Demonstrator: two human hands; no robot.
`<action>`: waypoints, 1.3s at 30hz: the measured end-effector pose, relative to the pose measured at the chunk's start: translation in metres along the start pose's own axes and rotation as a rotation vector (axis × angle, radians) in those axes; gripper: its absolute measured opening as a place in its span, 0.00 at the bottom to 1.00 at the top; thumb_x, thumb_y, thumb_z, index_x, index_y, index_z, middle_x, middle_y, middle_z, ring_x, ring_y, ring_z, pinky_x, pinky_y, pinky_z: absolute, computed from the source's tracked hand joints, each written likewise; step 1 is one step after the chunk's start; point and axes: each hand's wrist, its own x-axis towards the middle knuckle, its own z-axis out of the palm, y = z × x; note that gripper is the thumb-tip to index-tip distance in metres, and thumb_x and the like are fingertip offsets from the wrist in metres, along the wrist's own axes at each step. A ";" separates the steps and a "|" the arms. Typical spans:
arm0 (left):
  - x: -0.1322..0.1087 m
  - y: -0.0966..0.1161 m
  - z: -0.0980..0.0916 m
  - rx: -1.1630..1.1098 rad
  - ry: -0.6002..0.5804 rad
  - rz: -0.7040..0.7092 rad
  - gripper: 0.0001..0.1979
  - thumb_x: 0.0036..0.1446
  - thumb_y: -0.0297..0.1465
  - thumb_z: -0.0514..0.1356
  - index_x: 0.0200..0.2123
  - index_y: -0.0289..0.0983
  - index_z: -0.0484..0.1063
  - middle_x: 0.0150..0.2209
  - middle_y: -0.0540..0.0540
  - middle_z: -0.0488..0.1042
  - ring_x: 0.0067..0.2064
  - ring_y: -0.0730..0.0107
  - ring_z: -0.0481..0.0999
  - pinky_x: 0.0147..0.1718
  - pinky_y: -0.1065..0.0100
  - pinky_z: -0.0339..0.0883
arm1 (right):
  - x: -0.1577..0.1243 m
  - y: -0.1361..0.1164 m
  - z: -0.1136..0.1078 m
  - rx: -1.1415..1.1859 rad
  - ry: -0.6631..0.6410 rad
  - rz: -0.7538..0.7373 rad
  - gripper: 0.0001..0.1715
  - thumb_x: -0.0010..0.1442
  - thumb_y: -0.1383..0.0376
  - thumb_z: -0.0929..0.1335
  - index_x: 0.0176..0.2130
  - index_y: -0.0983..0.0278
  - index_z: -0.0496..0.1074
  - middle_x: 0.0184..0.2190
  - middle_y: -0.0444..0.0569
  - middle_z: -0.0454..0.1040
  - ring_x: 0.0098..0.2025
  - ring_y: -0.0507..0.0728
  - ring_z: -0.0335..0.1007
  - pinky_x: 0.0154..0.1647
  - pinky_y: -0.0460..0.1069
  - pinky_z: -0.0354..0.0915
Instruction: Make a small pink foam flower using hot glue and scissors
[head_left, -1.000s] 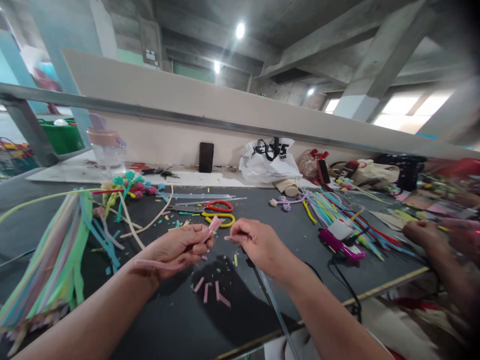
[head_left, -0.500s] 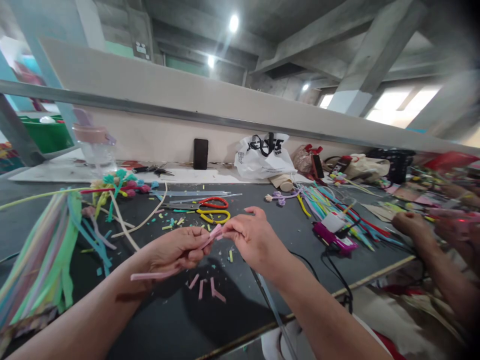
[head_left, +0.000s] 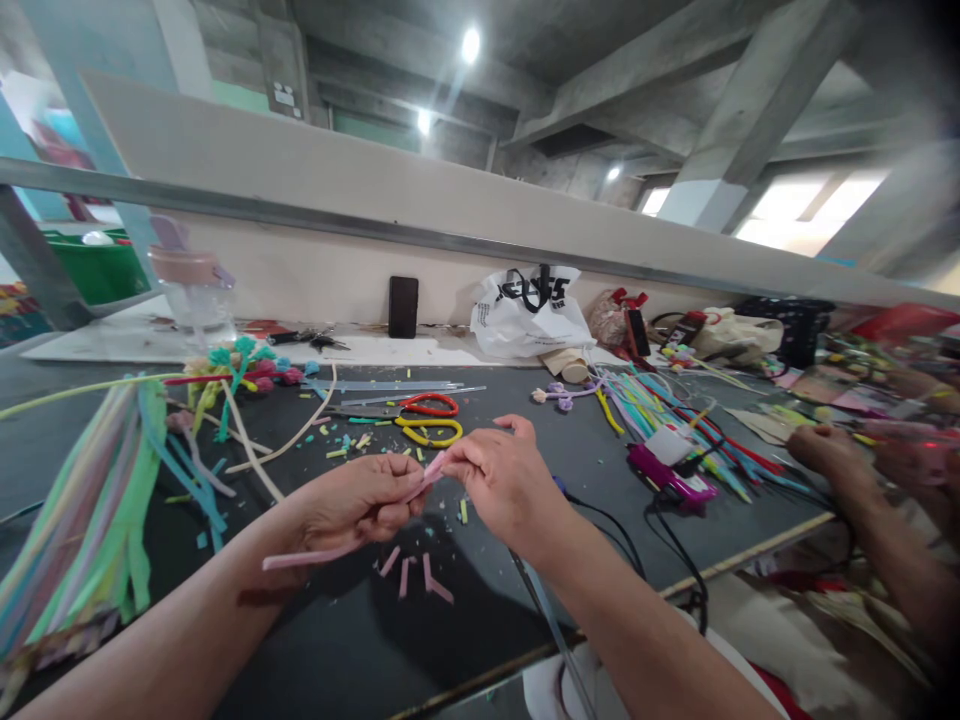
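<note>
My left hand (head_left: 367, 500) is closed around a pink pipe cleaner (head_left: 311, 558), whose long tail sticks out to the left below the palm. Thumb and fingertips of my right hand (head_left: 501, 480) pinch the pink upper end, close to the left fingertips. Whether that end is one folded stem or a separate short piece, I cannot tell. Several short pink cut pieces (head_left: 405, 577) lie on the dark table (head_left: 322, 650) just below my hands. Behind them rest scissors (head_left: 429, 432) with one red and one yellow handle loop.
Bundled colored pipe cleaners (head_left: 90, 510) lie at left, more (head_left: 645, 400) at right. A magenta device (head_left: 673, 475) with a black cable sits right of my hand. A phone (head_left: 403, 307) and a white bag (head_left: 529, 315) stand at the back. A co-worker's hand (head_left: 829, 455) is far right.
My right fingertips have shifted slightly and now cover more of the pink upper end. The left hand keeps its grip, nearly still.
</note>
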 end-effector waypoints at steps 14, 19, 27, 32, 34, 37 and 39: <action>0.000 -0.002 0.001 0.066 0.019 -0.007 0.13 0.52 0.38 0.60 0.28 0.35 0.62 0.22 0.56 0.61 0.15 0.88 0.49 0.14 0.76 0.35 | -0.001 0.002 0.004 0.065 -0.068 0.006 0.08 0.61 0.70 0.63 0.31 0.62 0.69 0.31 0.42 0.76 0.35 0.51 0.70 0.52 0.53 0.43; 0.000 -0.001 0.003 0.164 0.048 -0.003 0.14 0.52 0.40 0.59 0.28 0.35 0.62 0.22 0.55 0.61 0.15 0.87 0.51 0.14 0.76 0.37 | -0.001 0.003 0.007 0.033 -0.111 0.004 0.08 0.60 0.72 0.63 0.30 0.64 0.66 0.29 0.42 0.75 0.33 0.51 0.69 0.53 0.55 0.42; 0.001 0.000 0.005 0.172 0.108 -0.004 0.13 0.51 0.38 0.59 0.27 0.35 0.61 0.22 0.54 0.64 0.15 0.86 0.52 0.13 0.78 0.39 | -0.002 0.004 0.010 0.003 -0.114 0.019 0.07 0.60 0.72 0.63 0.30 0.63 0.66 0.30 0.43 0.75 0.34 0.52 0.69 0.54 0.56 0.42; -0.001 0.002 0.008 0.202 0.130 0.021 0.12 0.52 0.38 0.58 0.25 0.35 0.62 0.19 0.55 0.63 0.14 0.85 0.52 0.13 0.77 0.40 | -0.003 0.004 0.011 0.004 -0.103 0.023 0.08 0.60 0.72 0.62 0.30 0.64 0.65 0.30 0.44 0.75 0.34 0.52 0.69 0.54 0.57 0.42; -0.001 0.000 0.008 0.196 0.111 0.045 0.13 0.52 0.39 0.58 0.26 0.35 0.62 0.20 0.54 0.64 0.15 0.85 0.53 0.13 0.76 0.39 | -0.003 0.003 0.011 -0.004 -0.100 0.025 0.07 0.59 0.72 0.62 0.30 0.64 0.65 0.29 0.43 0.74 0.33 0.52 0.69 0.54 0.56 0.43; 0.000 -0.004 0.006 0.162 0.068 0.076 0.12 0.52 0.39 0.58 0.29 0.35 0.63 0.24 0.53 0.66 0.16 0.86 0.52 0.14 0.76 0.38 | -0.003 0.002 0.011 -0.013 -0.103 0.025 0.07 0.58 0.72 0.64 0.29 0.64 0.65 0.28 0.42 0.74 0.32 0.51 0.68 0.54 0.56 0.43; 0.002 -0.008 0.005 0.169 0.074 0.088 0.12 0.52 0.39 0.58 0.30 0.35 0.63 0.24 0.53 0.66 0.15 0.86 0.52 0.14 0.76 0.37 | -0.003 0.003 0.013 -0.017 -0.105 0.021 0.07 0.58 0.72 0.64 0.28 0.64 0.65 0.27 0.41 0.74 0.32 0.51 0.68 0.54 0.56 0.43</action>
